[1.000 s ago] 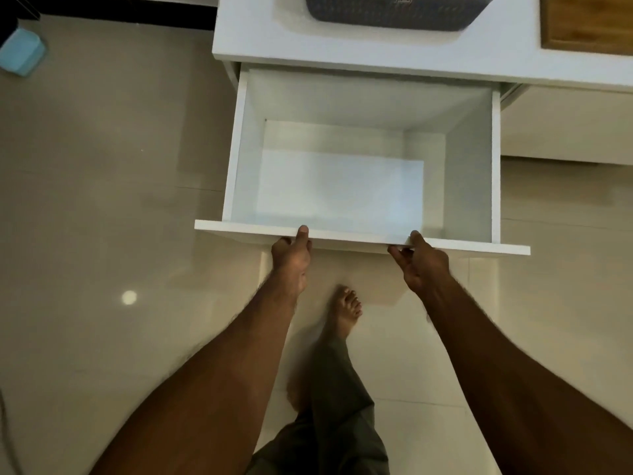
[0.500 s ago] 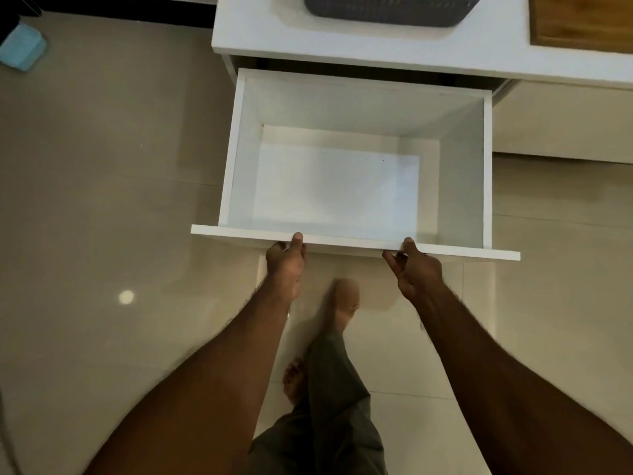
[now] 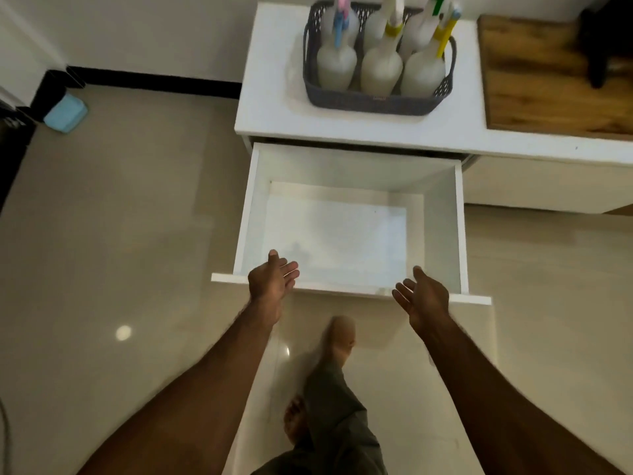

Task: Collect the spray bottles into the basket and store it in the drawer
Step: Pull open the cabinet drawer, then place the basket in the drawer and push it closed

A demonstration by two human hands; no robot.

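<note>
Over at nine o'clock, against the dark skirting, sits a small blue box point(image 3: 65, 113), well out of play. Moving in: the left hand point(image 3: 270, 284) hangs over the drawer front at about seven o'clock of the drawer point(image 3: 442, 217), fingers straight and apart, gripping nothing. Palm faces inward, and that reads like a hand set to take one side of something wide. The drawer itself stands pulled out, its white floor bare, so there is room waiting. Up at twelve o'clock, on the white cabinet top point(image 3: 274, 108), the grey basket point(image 3: 373, 102) stands loaded with spray bottles point(image 3: 382, 68), upright and packed close, so collecting looks done. The right hand point(image 3: 426, 298) mirrors its partner at five o'clock of the drawer, fingers spread, empty. Two open palms facing each other: my call is a two-handed lift of the basket comes next. Far right, a wooden board point(image 3: 548, 90) lies on the counter.
</note>
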